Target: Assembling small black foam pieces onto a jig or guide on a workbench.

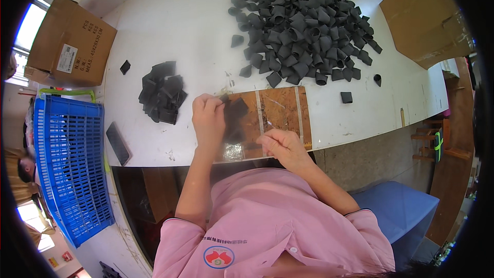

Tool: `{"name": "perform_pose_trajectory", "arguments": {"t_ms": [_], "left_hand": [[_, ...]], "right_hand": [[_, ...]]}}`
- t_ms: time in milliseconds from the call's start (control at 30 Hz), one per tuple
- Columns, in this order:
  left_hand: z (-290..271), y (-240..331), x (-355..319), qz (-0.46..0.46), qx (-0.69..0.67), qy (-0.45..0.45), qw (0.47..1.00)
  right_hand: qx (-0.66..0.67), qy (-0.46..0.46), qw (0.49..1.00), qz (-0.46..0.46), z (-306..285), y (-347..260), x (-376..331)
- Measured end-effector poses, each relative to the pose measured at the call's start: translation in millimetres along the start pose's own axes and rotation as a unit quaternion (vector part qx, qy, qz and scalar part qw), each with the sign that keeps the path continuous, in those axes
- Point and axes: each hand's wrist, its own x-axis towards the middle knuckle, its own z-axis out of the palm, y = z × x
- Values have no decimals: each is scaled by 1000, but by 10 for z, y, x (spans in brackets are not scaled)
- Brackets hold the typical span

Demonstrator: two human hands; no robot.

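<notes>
My left hand point(208, 118) is at the left edge of a brown board point(280, 105), its fingertips pinched on a small dark piece point(225, 98). Beside those fingers, several flat black pieces point(236, 109) lie on the board, a little blurred. Over the board's near edge, my right hand point(287, 148) is closed with thumb and fingers together. A thin pale tip shows just beyond its fingers, too small to name. Pale strips run across the board, and a shiny clear patch point(232, 152) lies at its near left.
A large heap of curled black pieces point(303, 25) covers the far table; a smaller pile of flat ones point(162, 92) lies left. A phone point(118, 143), blue basket point(72, 170) and cardboard box point(72, 41) are at left. Another box point(427, 18) stands far right; a blue stool point(393, 208) is below.
</notes>
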Motion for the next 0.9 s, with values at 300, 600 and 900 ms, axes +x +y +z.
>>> {"name": "perform_pose_trajectory", "arguments": {"t_ms": [300,600,900], "left_hand": [[-343,576,-466,268,-68,49,960],[-405,705,-437,223,-103,75,966],[-501,1050,-404,-353,-516,-50,779]], "right_hand": [[441,-82,886,121,172,-178,30],[389,-72,913,104,45,-267,-15],[241,100,963,-61,168,-341,-150]]}}
